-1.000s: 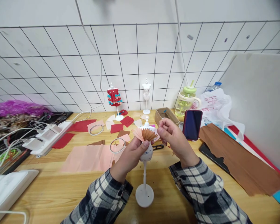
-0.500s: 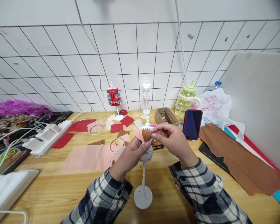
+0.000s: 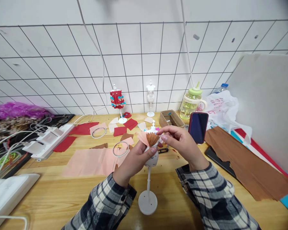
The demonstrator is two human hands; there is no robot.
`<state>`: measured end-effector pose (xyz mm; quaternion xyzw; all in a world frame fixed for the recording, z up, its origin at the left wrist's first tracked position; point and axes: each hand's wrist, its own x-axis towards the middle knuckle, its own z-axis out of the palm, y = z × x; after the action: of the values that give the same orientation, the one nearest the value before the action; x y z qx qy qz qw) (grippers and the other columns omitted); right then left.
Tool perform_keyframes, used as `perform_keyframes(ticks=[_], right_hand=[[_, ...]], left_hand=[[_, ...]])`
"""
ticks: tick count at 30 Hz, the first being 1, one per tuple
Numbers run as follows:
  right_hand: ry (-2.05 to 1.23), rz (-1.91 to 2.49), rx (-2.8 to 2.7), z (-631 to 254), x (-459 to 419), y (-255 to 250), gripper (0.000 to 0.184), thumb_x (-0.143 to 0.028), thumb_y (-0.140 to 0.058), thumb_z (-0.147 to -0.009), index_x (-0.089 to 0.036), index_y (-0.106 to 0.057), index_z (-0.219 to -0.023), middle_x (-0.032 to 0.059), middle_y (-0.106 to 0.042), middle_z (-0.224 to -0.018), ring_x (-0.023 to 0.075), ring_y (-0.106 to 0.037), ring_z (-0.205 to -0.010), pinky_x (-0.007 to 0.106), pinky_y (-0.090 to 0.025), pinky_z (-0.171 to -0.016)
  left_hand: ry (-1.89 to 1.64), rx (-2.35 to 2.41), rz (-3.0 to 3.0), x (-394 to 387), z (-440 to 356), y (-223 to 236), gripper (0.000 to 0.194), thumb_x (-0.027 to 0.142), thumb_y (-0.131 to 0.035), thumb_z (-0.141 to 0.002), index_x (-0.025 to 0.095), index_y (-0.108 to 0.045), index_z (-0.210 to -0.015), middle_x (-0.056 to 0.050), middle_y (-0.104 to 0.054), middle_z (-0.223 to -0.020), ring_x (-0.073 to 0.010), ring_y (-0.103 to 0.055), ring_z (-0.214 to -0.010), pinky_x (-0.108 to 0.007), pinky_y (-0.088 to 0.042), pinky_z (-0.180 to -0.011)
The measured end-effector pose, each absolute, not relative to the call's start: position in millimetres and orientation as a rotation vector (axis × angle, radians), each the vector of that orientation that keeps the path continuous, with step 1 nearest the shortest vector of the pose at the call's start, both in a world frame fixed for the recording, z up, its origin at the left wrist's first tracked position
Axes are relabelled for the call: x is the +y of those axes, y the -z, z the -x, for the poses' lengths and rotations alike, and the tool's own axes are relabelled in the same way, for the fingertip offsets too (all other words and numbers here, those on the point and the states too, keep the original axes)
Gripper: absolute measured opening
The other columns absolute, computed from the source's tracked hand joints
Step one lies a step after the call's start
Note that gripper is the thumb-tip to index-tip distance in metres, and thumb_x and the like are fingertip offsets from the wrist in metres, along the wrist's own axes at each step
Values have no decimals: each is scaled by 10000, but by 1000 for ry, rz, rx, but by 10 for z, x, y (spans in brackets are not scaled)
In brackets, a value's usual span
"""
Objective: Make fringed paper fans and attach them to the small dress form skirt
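A small white dress-form mannequin (image 3: 151,161) stands upright on a round base in front of me. Pleated paper lies fanned against its upper body, a peach piece (image 3: 143,138) on the left and a brown piece (image 3: 152,139) beside it. My left hand (image 3: 136,159) is closed on the pleats, its thumb across their lower end. At the right edge of the brown pleats is my right hand (image 3: 179,142), index finger and thumb curled close together by the mannequin's side. Whatever may be between those fingertips is too small to make out.
Behind stand a mannequin in a red ruffled dress (image 3: 116,99) and a bare mannequin (image 3: 151,95). A cardboard box (image 3: 172,120), phone (image 3: 198,127) and jug (image 3: 191,103) are at the back right. Peach paper (image 3: 86,163) and tape rings (image 3: 121,149) lie left; brown paper (image 3: 251,163) lies right.
My right hand has shifted slightly right, its fingertips off the brown pleats, which show more of their right side. The mannequin has moved a touch right. My left hand keeps its hold.
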<state>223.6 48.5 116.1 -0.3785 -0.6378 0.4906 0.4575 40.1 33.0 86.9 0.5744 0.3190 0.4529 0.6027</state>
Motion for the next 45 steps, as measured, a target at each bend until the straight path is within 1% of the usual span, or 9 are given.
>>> perform_keyframes(ticks=[3, 6, 12, 19, 21, 24, 30, 39, 45], right_hand=[[-974, 1021, -1649, -2250, 472, -1197, 221, -419, -696, -799, -220, -702, -897, -5, -496, -683, 156, -515, -645, 311, -450, -618], [-662, 1057, -1754, -2222, 446, -1235, 193, -409, -729, -772, -233, -723, -853, 41, -547, -868, 206, -553, -847, 374, -459, -792], [-412, 1092, -1701, -2098, 390, -1239, 181, -350, -774, -720, -233, -646, -773, 68, -532, -1082, 267, -525, -1094, 447, -401, -981], [-522, 1038, -1630, -2062, 391, -1192, 293, -280, -707, -765, -239, -509, -977, 75, -583, -1129, 248, -552, -1111, 427, -442, -970], [-566, 1013, -1676, -2030, 382, -1166, 539, -310, -738, -738, -246, -474, -1203, 97, -539, -1279, 267, -517, -1197, 446, -434, -1009], [-522, 986, -1778, -1950, 371, -1117, 798, -321, -764, -710, -242, -363, -1395, 107, -455, -1427, 293, -457, -1284, 480, -405, -1061], [-403, 983, -1711, -1872, 373, -1070, 677, -191, -643, -761, -245, -398, -1390, 88, -511, -1377, 266, -508, -1223, 465, -448, -1025], [-517, 1063, -1539, -1879, 350, -1083, 620, -192, -644, -741, -228, -449, -1328, 102, -561, -1238, 255, -555, -1130, 468, -451, -1004], [-894, 865, -1575, -2056, 415, -1107, 681, -348, -651, -820, -297, -346, -1427, 88, -431, -1454, 270, -430, -1335, 488, -407, -1074]], left_hand=[[-960, 774, -1376, 347, -391, -865, 355, 422, -704, -813, 178, -658, -1067, -44, -651, -759, -240, -605, -846, -343, -470, -753], [-917, 860, -1404, 353, -374, -861, 379, 431, -706, -804, 172, -625, -1068, -39, -657, -808, -207, -594, -785, -301, -449, -671], [-959, 1031, -1648, 288, -406, -960, 209, 382, -668, -831, 182, -620, -867, -39, -688, -913, -218, -608, -873, -315, -464, -760], [-1068, 1129, -1839, 238, -426, -965, 133, 328, -616, -871, 199, -584, -875, -42, -677, -945, -220, -616, -886, -331, -465, -784], [-1105, 1231, -1876, 232, -415, -945, 114, 263, -600, -871, 210, -568, -967, -53, -665, -997, -225, -615, -921, -337, -462, -789], [-1105, 1395, -1896, 211, -417, -932, 338, 156, -577, -843, 213, -466, -1158, -57, -655, -994, -223, -622, -913, -332, -465, -755], [-1132, 1447, -1853, 170, -477, -964, 238, 215, -590, -849, 222, -392, -979, 20, -614, -777, -164, -606, -677, -266, -438, -606], [-1129, 1488, -1977, 159, -516, -918, 186, 286, -614, -853, 222, -464, -941, -23, -632, -883, -194, -619, -793, -288, -432, -637], [-1040, 1254, -1556, 231, -439, -968, 338, 439, -668, -823, 225, -424, -918, 28, -632, -750, -136, -568, -624, -243, -392, -565]])
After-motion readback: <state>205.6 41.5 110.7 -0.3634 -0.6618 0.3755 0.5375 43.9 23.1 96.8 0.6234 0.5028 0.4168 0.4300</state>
